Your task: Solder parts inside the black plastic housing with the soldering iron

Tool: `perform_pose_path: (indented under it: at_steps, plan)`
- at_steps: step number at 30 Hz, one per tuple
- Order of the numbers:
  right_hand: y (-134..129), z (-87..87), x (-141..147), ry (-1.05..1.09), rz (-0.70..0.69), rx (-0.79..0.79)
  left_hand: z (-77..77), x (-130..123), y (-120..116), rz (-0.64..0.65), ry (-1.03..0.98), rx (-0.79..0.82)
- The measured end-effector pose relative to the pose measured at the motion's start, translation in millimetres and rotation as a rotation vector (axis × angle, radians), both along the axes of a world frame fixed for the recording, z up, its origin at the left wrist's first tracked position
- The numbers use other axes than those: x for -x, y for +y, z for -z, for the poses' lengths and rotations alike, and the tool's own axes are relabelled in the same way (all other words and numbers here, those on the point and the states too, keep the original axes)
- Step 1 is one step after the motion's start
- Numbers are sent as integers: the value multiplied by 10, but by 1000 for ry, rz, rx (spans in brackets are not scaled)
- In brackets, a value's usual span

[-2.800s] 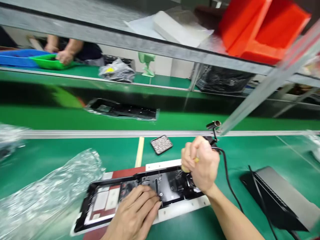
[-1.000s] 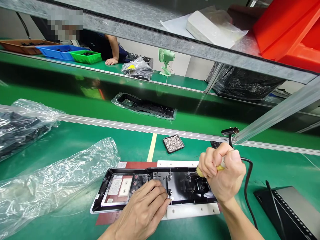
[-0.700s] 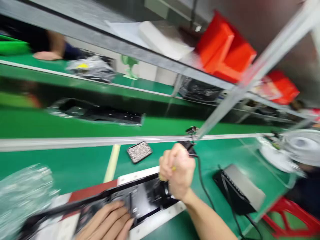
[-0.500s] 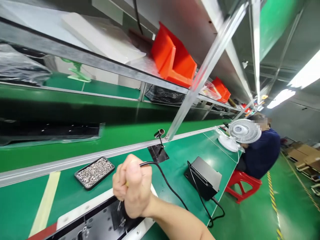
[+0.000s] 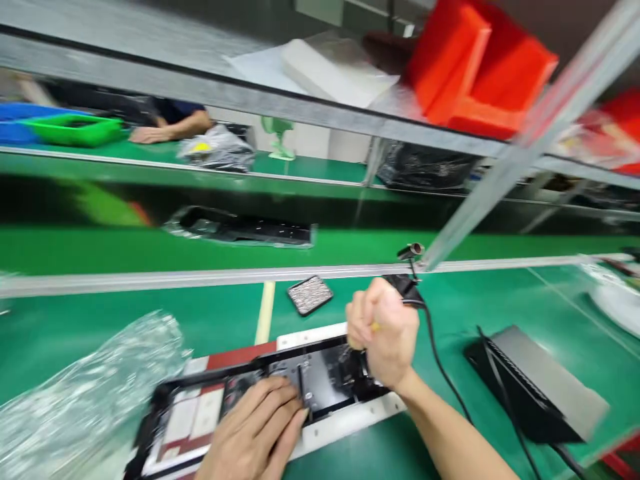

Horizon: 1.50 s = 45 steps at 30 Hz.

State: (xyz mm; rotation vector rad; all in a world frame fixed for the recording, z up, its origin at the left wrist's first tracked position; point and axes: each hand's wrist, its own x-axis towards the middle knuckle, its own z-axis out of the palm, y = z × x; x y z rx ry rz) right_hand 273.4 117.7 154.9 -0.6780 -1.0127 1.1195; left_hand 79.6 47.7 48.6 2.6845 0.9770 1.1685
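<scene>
My right hand (image 5: 387,327) is wrapped round a tool, of which only a bit of yellow shows; a black cord (image 5: 434,350) runs from it. It stands over the right end of a long black frame (image 5: 325,377). My left hand (image 5: 263,427) lies on the frame's middle, palm down, fingers extended side by side. The frame rests on a white and red fixture (image 5: 345,423). Behind it sits a small black tray of tiny metal parts (image 5: 310,295).
Clear plastic wrap (image 5: 100,393) lies at the left. A black box with a cord (image 5: 540,387) stands at the right, near a small black stand (image 5: 411,257). Overhead is a shelf with red bins (image 5: 480,80). Across the bench a person's arm (image 5: 185,125) shows.
The view has swung left and the whole frame shows more fully. My left hand has come into view on the frame. My right hand remains closed over the frame's right end.
</scene>
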Motion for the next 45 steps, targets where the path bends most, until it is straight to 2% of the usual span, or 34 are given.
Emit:
perform_pose_path:
  at_steps: [4,10,23,45]
  plan:
    - [45,-75,-22,7,2,-1,-53,-53,10,-72,-65,117]
    - [16,-124,-12,-35,38,21,-22,-74,-38,-63,-92,165]
    - [6,-135,-12,-49,42,17,-78,-83,-26,-84,-87,146]
    - [15,-132,-30,-89,26,11,-45,-78,-51,-74,-97,208]
